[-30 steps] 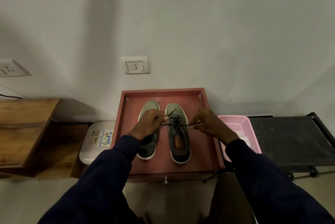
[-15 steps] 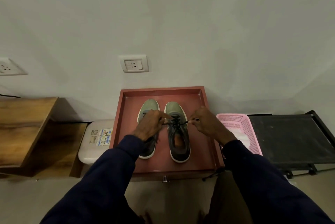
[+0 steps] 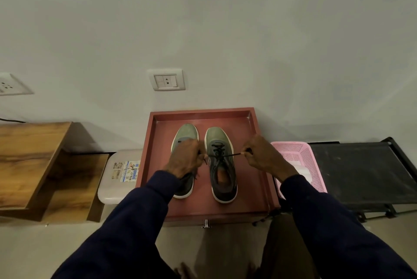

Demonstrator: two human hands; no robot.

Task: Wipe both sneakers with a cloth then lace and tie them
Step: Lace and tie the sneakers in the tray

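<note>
view: head only, so you get one angle.
laced sneaker (image 3: 222, 179): flat on its sole in the right half of the red tray (image 3: 203, 113), toe to the tray's far rim.
other sneaker (image 3: 186, 131): in the tray's left half, beside the first and not touching it.
lace (image 3: 228, 155): thin dark cord, crossed up the laced sneaker and pulled out taut to both sides.
right hand (image 3: 259, 154): over the tray's right edge, fingers curled, pinching one lace end.
left hand (image 3: 188, 157): over the other sneaker, fingers curled round the opposite lace end.
handling: the lace looks limp and thin, so it is likely to slip. The sneaker looks light with a soft upper, and a hard pull may drag it across the tray.
where to hold: pinch close to the lace tips. Keep both pulls even so the shoe stays put.
hidden: you can't see the left hand's fingertips, which are behind the knuckles. That hand and sleeve cover the other sneaker's lacing, so you can't tell if it is laced or tied. No knot can be made out.
white cloth (image 3: 302, 170): in the pink basket (image 3: 291, 150) just right of the tray, part behind the right sleeve and blurry.
</note>
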